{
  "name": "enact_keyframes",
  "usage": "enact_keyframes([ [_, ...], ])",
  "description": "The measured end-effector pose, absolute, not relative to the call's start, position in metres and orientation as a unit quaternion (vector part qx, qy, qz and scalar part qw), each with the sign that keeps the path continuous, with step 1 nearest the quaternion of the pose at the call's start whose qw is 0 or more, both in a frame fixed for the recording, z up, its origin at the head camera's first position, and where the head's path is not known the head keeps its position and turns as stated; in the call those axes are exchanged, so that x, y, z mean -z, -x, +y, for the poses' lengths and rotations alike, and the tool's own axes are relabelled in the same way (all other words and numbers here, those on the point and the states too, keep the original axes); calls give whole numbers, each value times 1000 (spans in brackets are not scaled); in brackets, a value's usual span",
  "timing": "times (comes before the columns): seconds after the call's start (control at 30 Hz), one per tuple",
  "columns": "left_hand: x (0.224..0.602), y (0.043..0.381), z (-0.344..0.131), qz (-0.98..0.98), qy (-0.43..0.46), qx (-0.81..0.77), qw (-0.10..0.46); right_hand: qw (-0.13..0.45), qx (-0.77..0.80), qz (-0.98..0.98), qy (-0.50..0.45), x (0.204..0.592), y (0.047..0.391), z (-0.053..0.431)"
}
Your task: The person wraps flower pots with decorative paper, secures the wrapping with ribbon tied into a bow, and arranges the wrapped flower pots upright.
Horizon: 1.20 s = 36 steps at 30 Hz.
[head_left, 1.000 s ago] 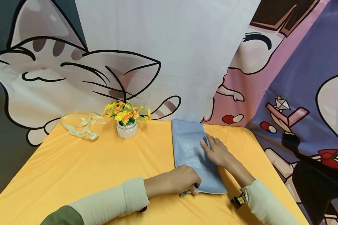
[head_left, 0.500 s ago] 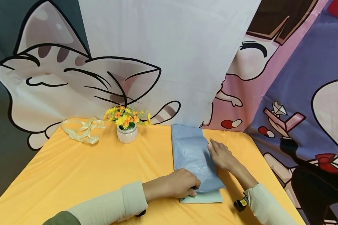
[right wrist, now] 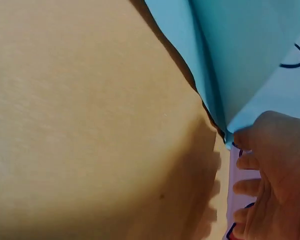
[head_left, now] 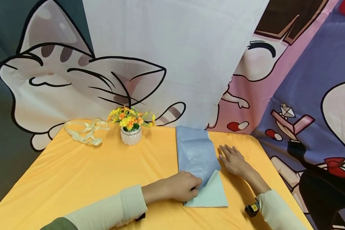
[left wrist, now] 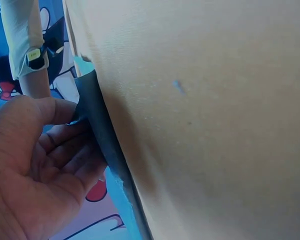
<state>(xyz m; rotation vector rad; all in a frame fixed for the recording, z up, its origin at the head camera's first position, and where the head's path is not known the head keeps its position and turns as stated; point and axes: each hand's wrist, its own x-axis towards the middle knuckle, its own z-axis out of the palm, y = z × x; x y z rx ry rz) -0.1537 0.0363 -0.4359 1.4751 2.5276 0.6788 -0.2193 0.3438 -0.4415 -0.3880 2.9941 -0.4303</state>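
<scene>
The blue sheet [head_left: 196,156] runs from the surface's [head_left: 103,169] far edge. The left hand [head_left: 181,187] pinches its near end; the right hand's [head_left: 234,162] fingers extend, apparently empty (contact unclear). Steady pinching should limit creases.

I get the head view bright and fairly sharp, with pale glare on the blue sheet [head_left: 189,153] and a soft shadow below the right hand [head_left: 234,161] on the yellow worktop [head_left: 118,172]. Both wrist views reach me dimmer and softer, the worktop dulled to tan; on the right, the fingers [right wrist: 247,187] cast a blurry-edged shadow.
</scene>
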Motion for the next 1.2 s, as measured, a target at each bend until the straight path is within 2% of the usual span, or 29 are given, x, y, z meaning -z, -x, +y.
enact_keyframes([
  [0.17, 440, 158, 34, 831, -499, -238, 56, 40, 125, 976, 175, 439, 216, 335],
  [0.37, 471, 176, 41, 822, -518, -239, 8, 15, 124, 961, 248, 425, 223, 334],
  [0.57, 440, 164, 34, 827, -495, -258, 59, 57, 135, 952, 270, 425, 230, 330],
  [0.73, 441, 162, 33, 828, -492, -262, 70, 84, 139, 948, 275, 428, 233, 328],
  [0.93, 477, 173, 36, 824, -497, -268, 48, 93, 161, 923, 337, 424, 244, 331],
  [1.1, 456, 165, 33, 829, -481, -276, 78, 99, 176, 915, 348, 426, 251, 332],
  [1.2, 452, 162, 33, 834, -474, -275, 70, 73, 189, 922, 331, 428, 252, 333],
])
